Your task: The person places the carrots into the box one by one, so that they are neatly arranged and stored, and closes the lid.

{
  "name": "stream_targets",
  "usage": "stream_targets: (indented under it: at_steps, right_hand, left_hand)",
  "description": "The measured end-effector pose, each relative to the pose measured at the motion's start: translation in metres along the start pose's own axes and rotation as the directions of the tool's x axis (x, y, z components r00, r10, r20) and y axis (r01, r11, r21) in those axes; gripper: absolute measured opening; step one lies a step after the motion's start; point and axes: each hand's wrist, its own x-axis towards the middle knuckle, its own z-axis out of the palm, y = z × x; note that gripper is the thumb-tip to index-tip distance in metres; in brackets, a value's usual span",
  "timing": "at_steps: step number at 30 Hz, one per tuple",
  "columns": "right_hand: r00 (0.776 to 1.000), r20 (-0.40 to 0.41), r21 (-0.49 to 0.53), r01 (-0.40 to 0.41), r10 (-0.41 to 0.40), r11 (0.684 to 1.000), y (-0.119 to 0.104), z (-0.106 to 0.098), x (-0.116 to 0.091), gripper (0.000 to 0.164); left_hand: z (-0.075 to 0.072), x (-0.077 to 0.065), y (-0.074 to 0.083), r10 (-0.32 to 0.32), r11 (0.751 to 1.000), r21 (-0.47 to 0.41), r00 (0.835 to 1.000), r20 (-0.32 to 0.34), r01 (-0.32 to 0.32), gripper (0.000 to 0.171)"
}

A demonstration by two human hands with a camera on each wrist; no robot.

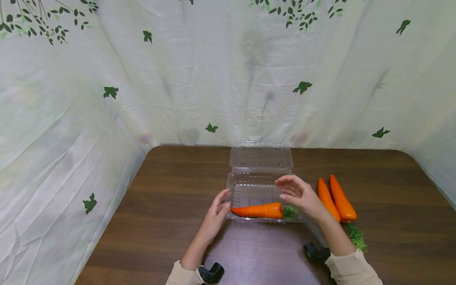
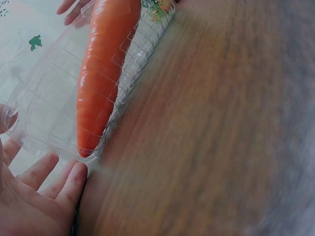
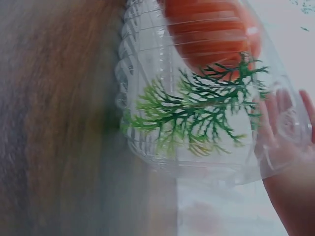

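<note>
A clear plastic clamshell box (image 1: 249, 193) lies on the table with its lid (image 1: 261, 158) folded back. One orange carrot (image 1: 260, 210) lies along the near side of the box, pointed end to the left, its green leafy top (image 3: 206, 105) against the right wall. My left hand (image 1: 216, 211) is at the box's left end, its fingertips (image 2: 78, 172) right at the wall beside the carrot's tip. Above the right part of the box is my right hand (image 1: 299, 194), fingers loosely bent and nothing between them.
Two more carrots (image 1: 342, 200) lie side by side on the brown wooden table (image 1: 392, 237), right of the box, one with green leaves (image 1: 356, 237) showing. Behind the table hangs a pale curtain (image 1: 199, 79) with leaf prints. Black wrist devices (image 1: 211, 273) are on both forearms.
</note>
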Motion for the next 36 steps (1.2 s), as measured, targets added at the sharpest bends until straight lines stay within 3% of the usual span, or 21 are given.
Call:
stream_targets:
  at_steps: [11, 19, 23, 36]
  right_hand:
    - [0.980, -0.168, 0.000, 0.108, -0.107, 0.994, -0.018, -0.007, -0.013, 0.053]
    - [0.930, -0.319, 0.052, 0.210, -0.183, 0.976, -0.031, -0.014, -0.032, 0.052]
    - [0.900, -0.392, 0.032, 0.221, -0.192, 0.975, -0.034, -0.019, -0.043, 0.052]
    - [0.833, -0.501, 0.034, 0.289, -0.234, 0.957, -0.034, -0.041, -0.079, 0.050]
  left_hand:
    - [0.000, 0.000, -0.001, 0.005, 1.000, 0.000, 1.000, -0.003, -0.005, 0.047]
    - [0.000, 0.000, 0.000, -0.003, 1.000, 0.004, 1.000, 0.000, 0.003, 0.046]
    - [0.000, 0.000, 0.001, -0.004, 1.000, 0.006, 1.000, -0.002, 0.004, 0.046]
    - [0.000, 0.000, 0.000, 0.015, 1.000, 0.010, 1.000, -0.002, -0.015, 0.046]
